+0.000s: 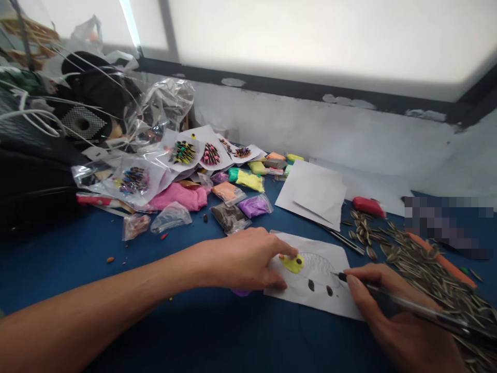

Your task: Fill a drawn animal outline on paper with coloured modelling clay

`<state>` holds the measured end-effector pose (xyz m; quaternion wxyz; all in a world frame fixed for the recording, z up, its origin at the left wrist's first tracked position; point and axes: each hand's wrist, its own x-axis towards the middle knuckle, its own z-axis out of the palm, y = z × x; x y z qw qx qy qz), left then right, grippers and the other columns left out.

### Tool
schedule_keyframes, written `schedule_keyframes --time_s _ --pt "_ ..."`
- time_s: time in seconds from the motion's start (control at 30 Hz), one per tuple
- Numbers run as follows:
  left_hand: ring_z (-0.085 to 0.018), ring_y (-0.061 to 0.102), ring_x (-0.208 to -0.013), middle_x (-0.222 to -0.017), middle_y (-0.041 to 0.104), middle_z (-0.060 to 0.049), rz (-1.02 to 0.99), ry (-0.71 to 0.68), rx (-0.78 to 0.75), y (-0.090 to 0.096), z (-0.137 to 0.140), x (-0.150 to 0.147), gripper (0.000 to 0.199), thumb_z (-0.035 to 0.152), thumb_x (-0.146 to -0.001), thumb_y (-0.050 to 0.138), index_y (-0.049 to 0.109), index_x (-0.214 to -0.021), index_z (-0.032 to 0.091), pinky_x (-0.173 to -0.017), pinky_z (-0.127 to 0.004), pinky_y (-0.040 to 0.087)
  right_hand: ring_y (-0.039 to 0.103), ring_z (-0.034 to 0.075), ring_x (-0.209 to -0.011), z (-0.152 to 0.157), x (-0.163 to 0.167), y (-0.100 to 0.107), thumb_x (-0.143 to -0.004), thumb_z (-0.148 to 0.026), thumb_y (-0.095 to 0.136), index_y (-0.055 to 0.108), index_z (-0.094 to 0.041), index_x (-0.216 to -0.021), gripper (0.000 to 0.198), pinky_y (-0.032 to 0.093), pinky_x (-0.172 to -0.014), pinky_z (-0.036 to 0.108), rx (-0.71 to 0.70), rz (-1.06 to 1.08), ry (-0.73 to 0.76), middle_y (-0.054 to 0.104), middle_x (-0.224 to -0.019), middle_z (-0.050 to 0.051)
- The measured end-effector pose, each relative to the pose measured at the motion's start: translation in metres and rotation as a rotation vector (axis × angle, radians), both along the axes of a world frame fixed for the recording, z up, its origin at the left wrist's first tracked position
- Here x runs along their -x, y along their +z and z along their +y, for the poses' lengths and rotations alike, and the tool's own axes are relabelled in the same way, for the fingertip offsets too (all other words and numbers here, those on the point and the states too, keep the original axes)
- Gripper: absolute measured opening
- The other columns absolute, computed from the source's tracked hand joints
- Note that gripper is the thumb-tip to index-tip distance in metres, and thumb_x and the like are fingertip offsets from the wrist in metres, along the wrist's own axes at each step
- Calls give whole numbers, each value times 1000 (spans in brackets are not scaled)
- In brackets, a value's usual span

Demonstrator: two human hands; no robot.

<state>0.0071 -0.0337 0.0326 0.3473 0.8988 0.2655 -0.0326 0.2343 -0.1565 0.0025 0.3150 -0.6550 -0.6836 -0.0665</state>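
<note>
A white sheet of paper (326, 298) lies on the blue table, bearing a pen-drawn oval body with scale-like marks. Yellow clay (293, 264) with a dark eye spot forms the head at the drawing's left, and two dark seeds (311, 285) sit below the body. My left hand (248, 259) rests over the paper's left edge, fingers apart, the index fingertip touching the yellow clay. My right hand (388, 305) grips a black pen (404, 302), its tip at the right end of the drawn oval.
Striped sunflower seeds (419, 269) spread at the right beside a red clay packet (368, 206). Blank paper sheets (310, 191) and tweezers (344, 239) lie behind the drawing. Clay packets (254, 205) and seed-covered paper crafts (182, 153) fill the back left, near a black bag (34, 171).
</note>
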Motion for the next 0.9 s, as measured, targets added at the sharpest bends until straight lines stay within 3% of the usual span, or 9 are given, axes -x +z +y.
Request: schedule_keyframes --time_s 0.53,0.7,0.9 --pt "-14 59 -59 -69 66 -1 17 14 8 0 0 -2 60 35 -80 64 54 -138 25 -71 -28 44 68 16 -62 -4 -5 -2 -87 -33 55 64 -26 -75 17 51 -53 25 90 -28 9 68 -68 -2" --pt "-13 57 -59 -74 69 -1 28 5 5 0 0 -2 59 35 -81 63 53 -138 27 -71 -26 43 68 17 -63 -6 -6 -2 -84 -33 56 64 -26 -73 16 52 -56 26 35 -33 -53 69 -70 -1" --pt "-13 59 -58 -69 67 0 17 18 4 0 0 -2 58 34 -80 64 54 -137 27 -66 -25 41 65 16 -54 -4 -2 1 -83 -36 54 63 -25 -70 19 50 -48 26 -18 -29 -79 67 -64 -1"
